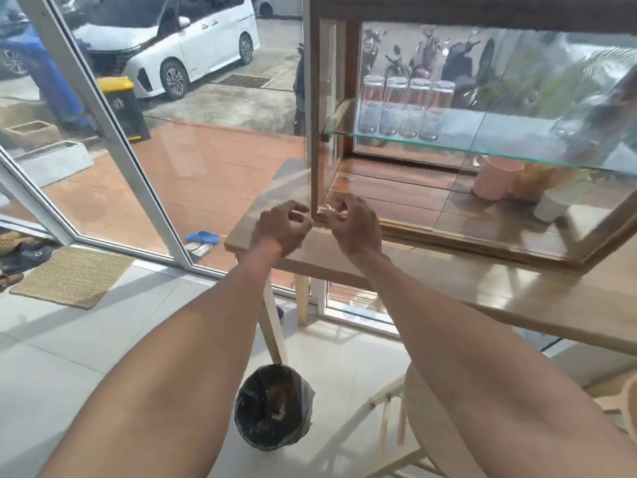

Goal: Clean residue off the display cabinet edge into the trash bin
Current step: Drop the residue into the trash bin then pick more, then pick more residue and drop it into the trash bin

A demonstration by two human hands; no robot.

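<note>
Both hands meet at the lower front left corner of the display cabinet [448, 215], a box of dark reddish wood frame and clear glass panes that stands on a pale wooden desk [413, 281]. The left hand [281, 225] is curled, fingers bent inward with thumb and forefinger close together just beside the corner post; whether it pinches anything cannot be told. The right hand [355, 225] is likewise half clenched, its fingertips at the bottom rail, touching a small patch of light, crumbly residue [329, 211] that clings to the wooden edge right at the corner. The patch is blurred, tan to whitish, and ragged in outline.

Inside the cabinet a glass shelf [482, 141] with a greenish edge carries a row of four clear tumblers [403, 106]. On the plank floor of the cabinet stand a matte pink cup [496, 177] and a pale grey cup [551, 208].

Below the desk, on the smooth white floor tiles, sits the trash bin [274, 407], round, lined with a crinkled black plastic bag, some light scraps at its bottom. A round pale wooden stool [431, 426] stands just beside it, and a woven mat [72, 276] lies by the glass door.
</note>
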